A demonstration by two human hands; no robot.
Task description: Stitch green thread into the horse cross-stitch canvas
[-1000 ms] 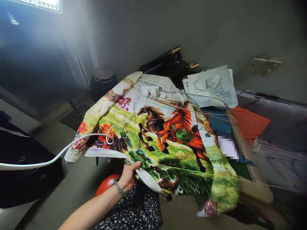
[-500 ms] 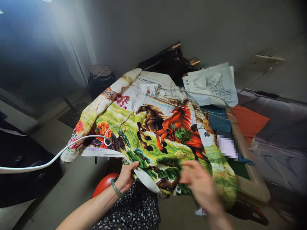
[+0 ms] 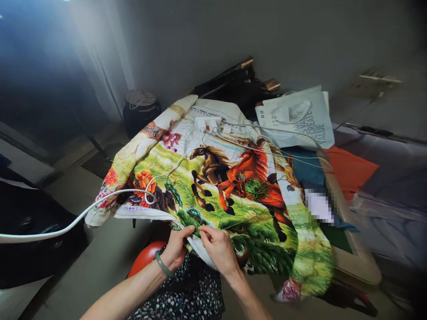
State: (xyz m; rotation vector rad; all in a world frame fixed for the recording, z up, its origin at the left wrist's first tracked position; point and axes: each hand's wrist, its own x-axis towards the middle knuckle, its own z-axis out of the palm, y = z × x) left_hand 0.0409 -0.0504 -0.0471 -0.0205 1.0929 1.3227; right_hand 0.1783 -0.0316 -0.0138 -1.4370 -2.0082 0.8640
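Observation:
A large cross-stitch cloth (image 3: 230,218) with running horses, flowers and green ground spreads in front of me, both sides rolled. My left hand (image 3: 178,244), a green bangle on its wrist, grips the white lower edge of the cloth, thumb on top. Close beside that thumb, my right hand (image 3: 218,249) is closed in a pinch at the stitched green area. Whatever lies between its fingertips is too small to make out. A tangle of green thread (image 3: 255,189) rests on the red horse.
A white power strip (image 3: 208,122) with plugs lies on the cloth's upper part. Its white cable (image 3: 80,215) loops to the left. Behind on the right stands a pale printed bag (image 3: 296,120), near an orange cloth (image 3: 350,166). Below is a red round object (image 3: 145,258).
My right hand has moved left across the cloth and come in next to my left thumb, its fingers now pinched. The cloth's lower right part has shifted, showing a pink end of the roll.

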